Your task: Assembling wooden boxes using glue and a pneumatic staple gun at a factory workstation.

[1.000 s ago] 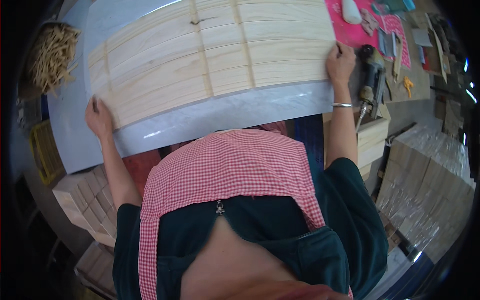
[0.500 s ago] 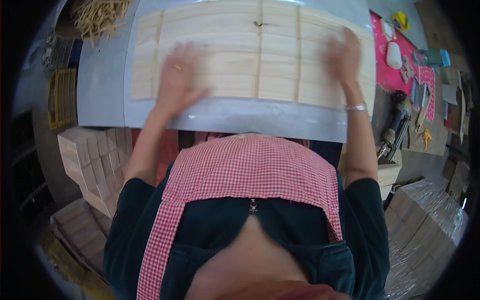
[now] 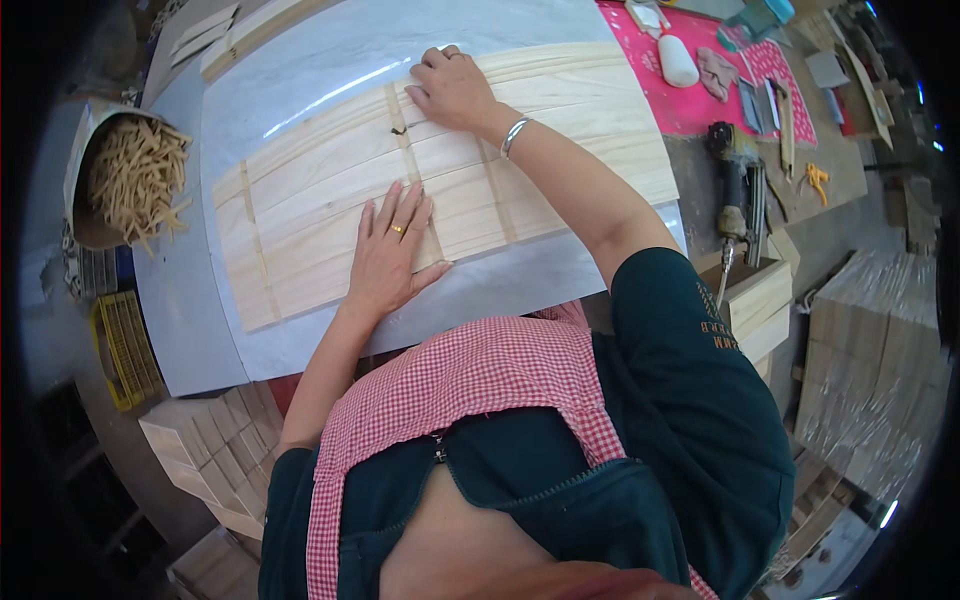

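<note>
A wide panel of pale wooden slats [image 3: 325,225] lies aslant on the grey-white tabletop, crossed by several narrow tan bands. My left hand [image 3: 388,250], with a ring on it, rests flat on the panel's near half, fingers stretched and thumb out to the side. At the panel's far edge is my right hand [image 3: 455,92], a bracelet at its wrist. Its fingers are bent and closed by the far end of one band; what they pinch is hidden. A small dark mark [image 3: 398,131] shows on the wood between the hands.
At the left, a container holds many tan strips [image 3: 137,175]. A long wooden piece [image 3: 262,38] lies at the table's far left. On the right are a pink cloth [image 3: 640,65], a white bottle [image 3: 678,62], a dark power tool [image 3: 732,180] and orange pliers [image 3: 817,182].
My right hand has moved left to the panel's far edge and closed. My left hand has come to rest on the wood. The view has shifted, and the panel now appears tilted.
</note>
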### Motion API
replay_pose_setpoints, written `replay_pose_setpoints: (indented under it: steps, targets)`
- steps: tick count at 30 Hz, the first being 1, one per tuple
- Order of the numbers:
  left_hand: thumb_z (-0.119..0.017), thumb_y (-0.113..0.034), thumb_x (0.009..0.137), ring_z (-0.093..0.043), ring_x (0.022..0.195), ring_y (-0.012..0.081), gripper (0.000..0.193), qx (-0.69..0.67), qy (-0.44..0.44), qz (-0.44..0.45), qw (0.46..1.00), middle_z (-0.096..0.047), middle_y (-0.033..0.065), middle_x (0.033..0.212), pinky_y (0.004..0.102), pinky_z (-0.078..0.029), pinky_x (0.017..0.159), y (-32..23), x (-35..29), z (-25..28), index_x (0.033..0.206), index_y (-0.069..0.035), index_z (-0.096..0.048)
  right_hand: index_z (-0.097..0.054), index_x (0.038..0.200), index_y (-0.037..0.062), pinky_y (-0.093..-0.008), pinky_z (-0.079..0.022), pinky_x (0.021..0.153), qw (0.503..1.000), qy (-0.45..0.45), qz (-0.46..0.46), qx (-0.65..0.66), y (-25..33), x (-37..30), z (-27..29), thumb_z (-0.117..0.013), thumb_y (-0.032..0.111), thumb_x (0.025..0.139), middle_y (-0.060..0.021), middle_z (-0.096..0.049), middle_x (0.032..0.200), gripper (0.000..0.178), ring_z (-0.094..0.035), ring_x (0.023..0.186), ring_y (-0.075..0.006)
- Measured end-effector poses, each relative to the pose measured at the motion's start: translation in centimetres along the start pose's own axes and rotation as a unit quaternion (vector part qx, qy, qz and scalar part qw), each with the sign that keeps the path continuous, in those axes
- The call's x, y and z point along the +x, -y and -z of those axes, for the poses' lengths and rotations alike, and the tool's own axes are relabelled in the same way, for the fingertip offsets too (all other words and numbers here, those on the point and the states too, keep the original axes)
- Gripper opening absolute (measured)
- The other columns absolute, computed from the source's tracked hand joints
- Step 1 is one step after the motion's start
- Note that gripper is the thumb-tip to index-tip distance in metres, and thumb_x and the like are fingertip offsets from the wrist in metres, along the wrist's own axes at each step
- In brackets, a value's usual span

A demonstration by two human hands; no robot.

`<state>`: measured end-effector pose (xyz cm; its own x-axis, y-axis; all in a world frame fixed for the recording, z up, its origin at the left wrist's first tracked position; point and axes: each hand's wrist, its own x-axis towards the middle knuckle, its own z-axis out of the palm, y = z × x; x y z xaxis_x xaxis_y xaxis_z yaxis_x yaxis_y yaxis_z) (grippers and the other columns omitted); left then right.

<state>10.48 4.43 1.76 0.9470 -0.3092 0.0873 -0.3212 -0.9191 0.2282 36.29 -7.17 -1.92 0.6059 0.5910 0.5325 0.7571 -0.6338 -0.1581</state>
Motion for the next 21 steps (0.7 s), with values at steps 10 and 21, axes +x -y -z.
replay_pose_setpoints:
  steps: [10,21]
  targets:
    - [-0.063,-0.054,0.088,-0.019,0.154,0.0326,0.083,0.019,0.014,0.000,1.000,-0.030,0.0093,0.164,0.0541,-0.015,0.122,-1.2,2.5,-0.4,0.152,-0.005,-0.040,-0.073,0.092,0.0088,-0.0399,-0.048,0.089,1.000,-0.011,-0.009,0.018,-2.7,0.0,0.7,-0.063,0.031,0.089,-0.0102,-0.066,0.101,0.024,-0.059,0.098,-0.0302]
    - [-0.063,-0.053,0.090,-0.020,0.154,0.0335,0.082,0.017,-0.006,-0.012,1.000,-0.030,0.0095,0.164,0.0556,-0.017,0.121,-1.1,2.1,-0.5,0.152,-0.004,-0.039,-0.075,0.104,0.0034,-0.0357,-0.051,0.085,0.942,-0.171,-0.280,-0.062,-14.0,-17.8,17.6,-0.069,0.010,0.083,-0.0106,-0.070,0.102,0.022,-0.065,0.090,-0.0269]
